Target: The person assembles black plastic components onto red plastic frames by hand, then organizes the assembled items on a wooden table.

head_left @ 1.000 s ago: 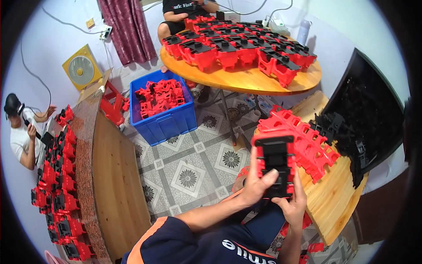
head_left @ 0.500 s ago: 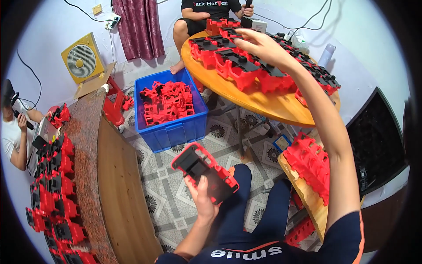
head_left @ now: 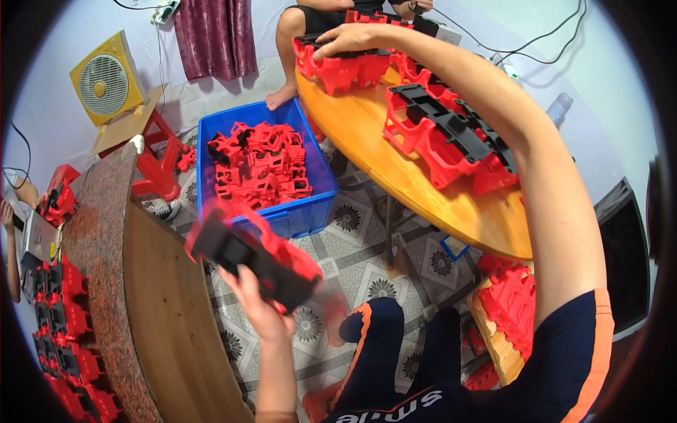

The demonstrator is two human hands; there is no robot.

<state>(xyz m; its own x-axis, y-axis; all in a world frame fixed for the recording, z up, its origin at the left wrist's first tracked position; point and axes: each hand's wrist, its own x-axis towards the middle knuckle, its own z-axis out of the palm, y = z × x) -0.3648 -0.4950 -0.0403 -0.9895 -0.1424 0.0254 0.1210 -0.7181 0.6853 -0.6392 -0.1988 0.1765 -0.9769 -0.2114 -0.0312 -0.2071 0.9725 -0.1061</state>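
Red-and-black plastic part [head_left: 257,259] in left hand [head_left: 255,304]; right hand [head_left: 347,41] on table parts [head_left: 349,65]

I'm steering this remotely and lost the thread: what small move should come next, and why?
Probably close the right hand on the red-and-black part it rests on at the far end of the wooden table and lift it. The left hand already holds one red-and-black piece low over the tiled floor, blurred mid-swing.

- At the upper left of the frame you have a yellow fan [head_left: 104,77] against a pale wall [head_left: 42,63].
- A dark red curtain [head_left: 214,35] hangs at top centre.
- Patterned floor tiles [head_left: 367,275] fill the middle, below a round wooden table [head_left: 395,169].
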